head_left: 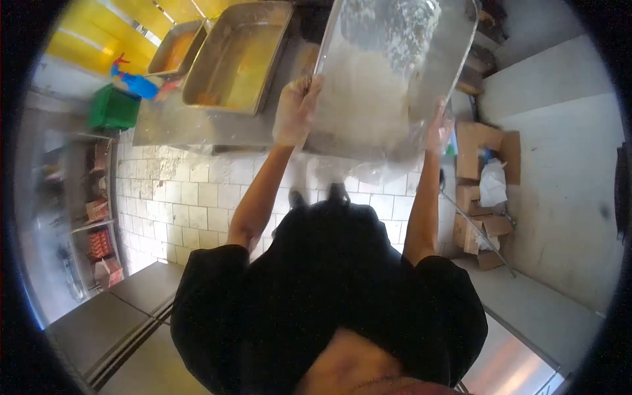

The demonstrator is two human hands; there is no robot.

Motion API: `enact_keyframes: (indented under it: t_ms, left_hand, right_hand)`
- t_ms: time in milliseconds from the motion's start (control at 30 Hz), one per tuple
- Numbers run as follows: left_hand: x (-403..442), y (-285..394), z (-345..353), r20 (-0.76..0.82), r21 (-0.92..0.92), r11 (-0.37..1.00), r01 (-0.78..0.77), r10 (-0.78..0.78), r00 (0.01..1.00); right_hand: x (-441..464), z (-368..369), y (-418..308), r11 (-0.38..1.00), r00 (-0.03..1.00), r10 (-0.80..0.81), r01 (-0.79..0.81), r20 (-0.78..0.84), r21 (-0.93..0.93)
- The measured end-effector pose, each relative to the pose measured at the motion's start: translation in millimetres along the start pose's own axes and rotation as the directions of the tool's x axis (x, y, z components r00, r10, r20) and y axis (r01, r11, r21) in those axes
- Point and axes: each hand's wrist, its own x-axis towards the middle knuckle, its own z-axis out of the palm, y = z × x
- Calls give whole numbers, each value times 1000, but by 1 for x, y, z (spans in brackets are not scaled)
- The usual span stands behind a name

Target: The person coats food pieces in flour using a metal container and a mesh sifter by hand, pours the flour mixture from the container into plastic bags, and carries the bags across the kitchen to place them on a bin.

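A large metal tray is at the top centre, its inside streaked with a white residue. My left hand, in a clear thin glove, is closed on the tray's left rim. On the opposite side, my right hand, also gloved, grips the right rim, its fingers partly blurred. The tray is over the steel table; whether its far end rests there I cannot tell. To its left stands a deep metal pan with a yellowish sheen inside.
Further left are a smaller pan, a blue spray bottle and a green crate. Cardboard boxes and a white bag stand at right, by a thin pole. White floor tiles lie below.
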Motion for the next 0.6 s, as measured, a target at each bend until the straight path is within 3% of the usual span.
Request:
enact_keyframes:
  t_ms: [33,100,133,200,233,300,333,367,433,467,500,533,567,600]
  left_hand:
    - [1,9,0,-2,-12,1000,-15,15,1000]
    - [3,25,-1,18,155,960,-232,232,973]
    - [0,30,2,16,146,959,-244,244,970]
    - [-3,43,14,-41,239,897,-372,392,919]
    - [-5,52,14,-53,228,894,-385,406,912]
    - [-10,70,10,91,342,887,-309,296,951]
    - [-11,69,9,86,337,887,-315,304,949]
    - [-12,64,9,83,352,833,-426,426,901]
    - [-10,51,11,82,363,764,-533,544,835]
    - [-5,43,11,34,502,542,-674,766,642]
    - [-5,46,10,34,635,280,-720,921,388]
    - [-6,48,8,34,631,278,-724,923,384]
    - [-7,51,6,33,474,524,-707,792,609]
    - [-9,60,3,59,386,635,-669,707,705]
  right_hand:
    - [8,-4,-1,1000,1000,21,-21,-13,-1]
    - [31,-7,21,1000,999,31,-31,-35,-2]
    - [48,-2,60,990,995,-72,80,-65,120]
    - [59,-7,61,949,974,-194,216,-115,229]
    - [55,-9,40,967,975,-111,150,-191,206]
    - [59,-11,17,977,962,-45,99,-269,191]
    - [61,-12,14,972,920,-129,192,-371,139]
    - [62,-15,11,958,860,-210,276,-465,76]
    - [61,-25,4,938,848,-247,331,-470,104]
    - [61,-29,1,927,842,-262,355,-472,119]
    - [62,-32,3,916,836,-277,379,-474,133]
    - [66,-37,4,916,828,-294,387,-478,107]
    - [66,-40,6,917,824,-301,389,-480,93]
    - [66,-43,6,917,820,-308,391,-483,79]
